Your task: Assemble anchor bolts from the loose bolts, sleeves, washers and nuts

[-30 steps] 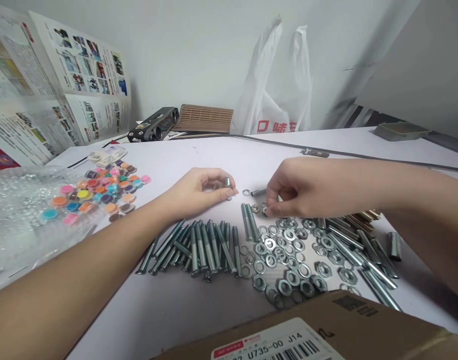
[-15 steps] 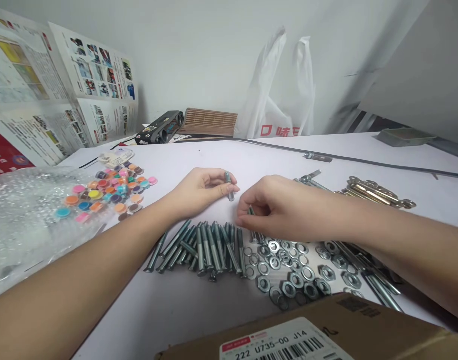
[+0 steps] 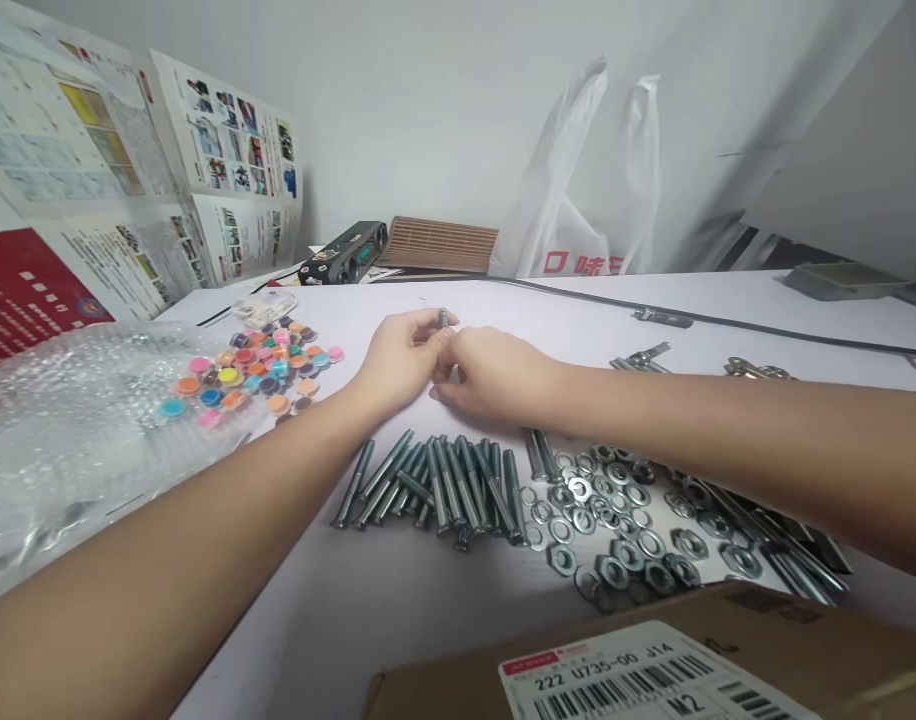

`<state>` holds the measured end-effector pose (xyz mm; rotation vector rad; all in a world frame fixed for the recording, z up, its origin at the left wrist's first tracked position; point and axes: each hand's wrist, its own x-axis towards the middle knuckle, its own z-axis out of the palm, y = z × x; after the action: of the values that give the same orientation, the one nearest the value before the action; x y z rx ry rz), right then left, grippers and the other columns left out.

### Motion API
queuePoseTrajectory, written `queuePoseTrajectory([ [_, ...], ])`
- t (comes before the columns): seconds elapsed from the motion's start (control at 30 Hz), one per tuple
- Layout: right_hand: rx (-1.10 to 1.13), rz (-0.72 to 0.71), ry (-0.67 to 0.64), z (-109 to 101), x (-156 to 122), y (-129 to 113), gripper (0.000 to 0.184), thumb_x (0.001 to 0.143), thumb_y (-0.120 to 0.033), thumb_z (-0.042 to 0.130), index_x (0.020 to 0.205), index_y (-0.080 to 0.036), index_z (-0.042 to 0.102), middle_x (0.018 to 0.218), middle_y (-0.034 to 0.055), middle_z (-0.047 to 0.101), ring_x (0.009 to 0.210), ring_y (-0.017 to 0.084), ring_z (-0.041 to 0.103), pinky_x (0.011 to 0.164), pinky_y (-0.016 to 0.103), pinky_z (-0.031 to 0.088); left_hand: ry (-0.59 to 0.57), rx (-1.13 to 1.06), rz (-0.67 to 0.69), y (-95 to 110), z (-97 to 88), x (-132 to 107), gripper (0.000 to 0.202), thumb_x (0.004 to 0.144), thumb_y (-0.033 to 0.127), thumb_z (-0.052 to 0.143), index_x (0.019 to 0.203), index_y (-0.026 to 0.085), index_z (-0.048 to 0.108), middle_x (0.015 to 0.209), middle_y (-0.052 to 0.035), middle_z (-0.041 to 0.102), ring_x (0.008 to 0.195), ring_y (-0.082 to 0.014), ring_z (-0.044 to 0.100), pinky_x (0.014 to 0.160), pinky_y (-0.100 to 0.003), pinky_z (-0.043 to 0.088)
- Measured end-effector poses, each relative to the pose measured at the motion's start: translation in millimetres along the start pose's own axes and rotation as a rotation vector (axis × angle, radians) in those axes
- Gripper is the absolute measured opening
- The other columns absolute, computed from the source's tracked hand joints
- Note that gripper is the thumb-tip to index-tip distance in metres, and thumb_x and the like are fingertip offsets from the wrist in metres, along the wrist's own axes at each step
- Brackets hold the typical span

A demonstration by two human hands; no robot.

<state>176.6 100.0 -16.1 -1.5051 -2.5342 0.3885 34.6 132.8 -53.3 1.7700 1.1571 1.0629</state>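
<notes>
Here you are over the white bench (image 3: pixel 323 620), and taking your hands as the clock's centre, the printed sheets (image 3: pixel 128 170) stand at ten. Bubble wrap (image 3: pixel 75 420) sprawls at nine, the box (image 3: pixel 788 650) sits at five with its barcode label up, and the plastic bag (image 3: pixel 548 220) is between one and two.

Now to the hands, and they're together! Your left hand (image 3: pixel 398 365) has a narrow pinch on something; your right hand (image 3: pixel 495 375) presses in at its three o'clock, fingertips curled against it, and whether those fingers hold anything I cannot tell.

Bolts (image 3: pixel 447 490) lie in a heap at six, nuts (image 3: pixel 677 538) and washers (image 3: pixel 570 487) spread at four, coloured discs (image 3: pixel 230 377) cluster at nine. And smallest in view, the metal piece (image 3: pixel 443 318): only its tip peeks from your left fingertips, at twelve, clear above both hands.
</notes>
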Motion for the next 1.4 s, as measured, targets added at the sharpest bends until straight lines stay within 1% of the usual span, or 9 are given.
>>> queuePoseTrajectory([
  [0.1,-0.003,0.030,-0.091,0,-1,4,0.021,0.084,-0.027,0.058,0.091,-0.012,0.072,0.078,0.0082,0.066,0.060,0.015,0.050,0.056,0.030,0.039,-0.073,0.033,0.019,4,1.8,-1,0.026,0.082,0.026,0.058,0.101,0.012,0.068,0.102,-0.0055,0.072,0.094,-0.0126,0.065,0.087,-0.022,0.047],
  [0.23,-0.038,0.071,-0.111,-2,-10,11,0.032,0.089,-0.041,0.058,0.101,-0.014,0.070,0.089,0.0090,0.069,0.069,0.018,0.057,0.061,0.032,0.040,-0.132,0.033,-0.005,4,2.3,-3,0.031,0.085,0.035,0.059,0.106,0.013,0.066,0.106,-0.0061,0.072,0.098,-0.0147,0.066,0.090,-0.025,0.048],
  [0.4,-0.112,0.079,-0.056,-2,-28,14,0.041,0.093,-0.052,0.049,0.094,-0.015,0.068,0.088,0.0102,0.069,0.069,0.022,0.056,0.058,0.035,0.035,-0.235,0.075,0.003,8,3.0,-5,0.029,0.089,0.038,0.056,0.102,0.014,0.064,0.088,-0.0016,0.069,0.084,-0.0085,0.062,0.078,-0.020,0.044],
  [0.63,0.004,0.101,-0.129,-5,-33,17,0.030,0.091,-0.043,0.056,0.092,-0.017,0.069,0.086,0.0076,0.069,0.070,0.019,0.057,0.061,0.033,0.040,-0.323,0.037,-0.012,15,4.7,-8,0.020,0.090,0.033,0.055,0.097,0.015,0.060,0.076,0.0030,0.064,0.072,-0.0035,0.058,0.068,-0.015,0.042],
  [0.97,0.191,0.139,-0.229,-7,-34,37,0.032,0.086,-0.047,0.061,0.077,-0.016,0.067,0.067,0.0037,0.065,0.057,0.015,0.058,0.056,0.031,0.045,-0.382,-0.004,-0.016,13,6.7,-8,0.022,0.089,0.034,0.059,0.101,0.016,0.062,0.082,0.0016,0.068,0.079,-0.0043,0.062,0.072,-0.015,0.043],
  [1.13,0.128,0.144,-0.219,-10,-36,27,0.023,0.085,-0.037,0.062,0.087,-0.016,0.069,0.076,0.0065,0.067,0.062,0.018,0.059,0.058,0.035,0.046,-0.409,-0.015,0.008,13,7.7,-9,0.023,0.089,0.036,0.056,0.098,0.015,0.061,0.082,0.0007,0.068,0.078,-0.0056,0.061,0.077,-0.018,0.044],
  [1.23,0.118,0.143,-0.210,-18,-37,24,0.022,0.085,-0.036,0.061,0.085,-0.015,0.069,0.074,0.0074,0.066,0.060,0.018,0.056,0.056,0.034,0.044,-0.410,-0.007,0.007,13,7.9,-9,0.023,0.090,0.036,0.054,0.096,0.015,0.061,0.081,-0.0004,0.068,0.077,-0.0068,0.060,0.076,-0.019,0.044],
  [1.33,0.246,0.134,-0.191,-31,-38,27,0.024,0.085,-0.037,0.061,0.083,-0.014,0.069,0.066,0.0046,0.060,0.051,0.012,0.048,0.049,0.028,0.039,-0.407,0.018,-0.001,13,7.8,-9,0.023,0.088,0.036,0.055,0.091,0.014,0.060,0.077,0.0006,0.064,0.073,-0.0061,0.056,0.069,-0.018,0.040],
  [1.4,0.390,0.156,-0.118,-40,-39,29,0.023,0.085,-0.036,0.064,0.083,-0.014,0.070,0.063,0.0037,0.058,0.047,0.009,0.043,0.044,0.025,0.034,-0.398,0.034,0.012,14,8.0,-9,0.023,0.087,0.037,0.058,0.090,0.014,0.061,0.074,0.0014,0.061,0.069,-0.0051,0.053,0.066,-0.017,0.037],
])
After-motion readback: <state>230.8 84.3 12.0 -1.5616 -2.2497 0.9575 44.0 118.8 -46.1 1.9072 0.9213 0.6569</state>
